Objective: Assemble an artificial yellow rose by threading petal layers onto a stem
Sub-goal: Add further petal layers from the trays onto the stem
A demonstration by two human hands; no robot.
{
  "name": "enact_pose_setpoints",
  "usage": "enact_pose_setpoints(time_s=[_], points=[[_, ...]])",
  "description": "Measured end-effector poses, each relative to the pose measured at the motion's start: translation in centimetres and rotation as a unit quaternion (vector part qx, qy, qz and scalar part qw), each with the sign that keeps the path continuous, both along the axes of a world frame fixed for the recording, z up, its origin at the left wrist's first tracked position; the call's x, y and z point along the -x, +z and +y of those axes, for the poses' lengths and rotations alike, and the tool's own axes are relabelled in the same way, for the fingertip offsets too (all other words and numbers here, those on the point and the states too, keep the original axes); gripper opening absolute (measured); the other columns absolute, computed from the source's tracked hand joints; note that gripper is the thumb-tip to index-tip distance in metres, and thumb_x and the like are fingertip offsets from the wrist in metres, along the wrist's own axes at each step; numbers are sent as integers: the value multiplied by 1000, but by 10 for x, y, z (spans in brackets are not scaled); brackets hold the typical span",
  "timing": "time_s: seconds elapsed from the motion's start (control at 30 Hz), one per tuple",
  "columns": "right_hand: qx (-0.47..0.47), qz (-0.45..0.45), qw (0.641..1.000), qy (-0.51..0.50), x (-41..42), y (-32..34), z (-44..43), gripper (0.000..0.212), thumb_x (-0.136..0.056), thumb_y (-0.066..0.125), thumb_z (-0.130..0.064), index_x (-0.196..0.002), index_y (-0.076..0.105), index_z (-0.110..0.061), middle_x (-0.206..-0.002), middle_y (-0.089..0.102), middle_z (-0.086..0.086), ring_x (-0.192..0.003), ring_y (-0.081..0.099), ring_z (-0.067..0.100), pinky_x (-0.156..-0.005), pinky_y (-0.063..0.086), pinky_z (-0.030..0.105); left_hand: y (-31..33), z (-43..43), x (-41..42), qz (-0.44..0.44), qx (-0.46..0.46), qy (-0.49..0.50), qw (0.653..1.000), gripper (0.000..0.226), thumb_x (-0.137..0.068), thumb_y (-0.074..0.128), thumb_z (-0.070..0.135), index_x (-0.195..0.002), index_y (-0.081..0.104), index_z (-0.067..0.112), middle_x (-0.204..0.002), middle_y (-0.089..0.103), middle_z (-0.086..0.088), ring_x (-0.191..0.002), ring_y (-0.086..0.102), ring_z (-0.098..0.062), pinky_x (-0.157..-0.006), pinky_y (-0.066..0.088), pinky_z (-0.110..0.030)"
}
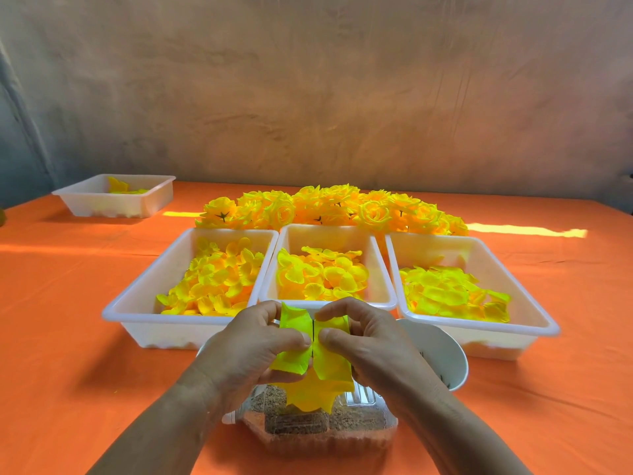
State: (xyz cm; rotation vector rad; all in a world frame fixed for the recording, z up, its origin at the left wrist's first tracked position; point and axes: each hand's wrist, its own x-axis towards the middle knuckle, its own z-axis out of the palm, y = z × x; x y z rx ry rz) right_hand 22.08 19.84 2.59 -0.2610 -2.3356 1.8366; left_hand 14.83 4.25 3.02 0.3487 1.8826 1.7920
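A yellow petal layer (330,363) is being pinched from both sides, its left half by the curled thumb and fingers of the left hand (253,344), its right half by those of the right hand (363,341). A thin dark stem (313,329) is being seen upright between the two thumbs. Three white trays (325,229) of loose petals are being seen just beyond the hands on the desk (68,303).

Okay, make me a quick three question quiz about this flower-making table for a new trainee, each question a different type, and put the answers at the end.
1. Multiple choice: where do the finished roses lie? A) behind the white trays; B) hanging on the wall; C) on the floor.
2. True or false: only the left hand holds the petal layer, while the right hand lies flat on the orange table.
3. Count: how many white trays stand on the orange table?

Key: 1 A. 2 False: fingers of both hands pinch the petal layer. 3 Four: three in a row, one at the far left.
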Motion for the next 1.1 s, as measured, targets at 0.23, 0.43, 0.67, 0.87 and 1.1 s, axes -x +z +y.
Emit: enact_pose_setpoints(time_s=[0.23,0.43,0.67,0.87,1.1], points=[[-76,15,997,-9,-3,-4,5,11,-86,67,-28,-85,67,-39,-60,60,-2,-46,53,8,-46,41,19,-1,0,7,19,29,2,999,28,-78,74,1,-104,64,9,-85,71,-12,-73,71,-25,-66,59,-40],[-180,38,983,-30,-8,-9,5,4,-85,65,-38,-88,65,-40,-55,57,-8,-48,51,2,-50,40,18,0,2,10,22,36,19,999,31,-79,72,-5,-104,62,10,-72,67,-4,-64,70,-20,-54,54,-30],[-262,65,961,-57,-16,-11,-3,11,-86,61,-44,-92,64,-35,-52,53,-22,-52,49,1,-52,37,18,-2,4,14,44,65,21,997,34,-77,74,-5,-103,61,13,-71,59,-1,-53,66,-9,-45,49,-21],[-346,45,934,-79,-20,-17,-9,25,-86,55,-51,-102,61,-32,-53,45,-3,-63,47,12,-66,42,33,-11,7,11,96,126,19,987,36,-71,78,0,-99,62,17,-74,58,-1,-52,58,-8,-39,41,-17],[-341,31,935,-96,-28,-11,3,31,-83,46,-63,-110,46,-47,-55,52,-6,-66,56,7,-61,40,29,-3,-10,16,212,170,23,962,37,-75,82,22,-103,63,35,-108,60,6,-98,61,-10,-78,50,-26]])
